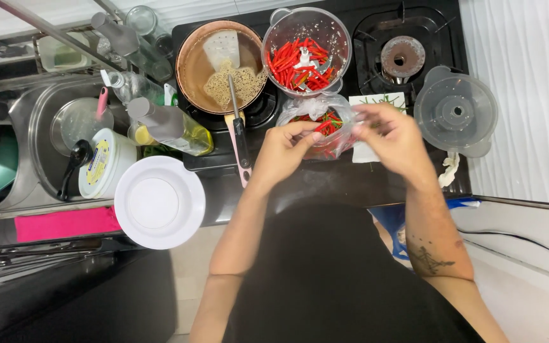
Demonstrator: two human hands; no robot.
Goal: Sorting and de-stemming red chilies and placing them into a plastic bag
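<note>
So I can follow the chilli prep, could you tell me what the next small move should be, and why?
Probably carry the red chilli pinched in the left hand over to the chopper bowl, which already holds chillies; the right hand steadies the plastic bag of chillies.

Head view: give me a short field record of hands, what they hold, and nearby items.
left hand: pinching a red chili at the mouth of the clear plastic bag
right hand: gripping the bag's other side
bag contents: red chilies with green stems
chopper bowl: on the stove behind the bag, holds stemmed red chilies
pan: brown liquid, noodles, a utensil resting in it
chopper lid: beside the right hand
white plate: left of the left arm
</note>
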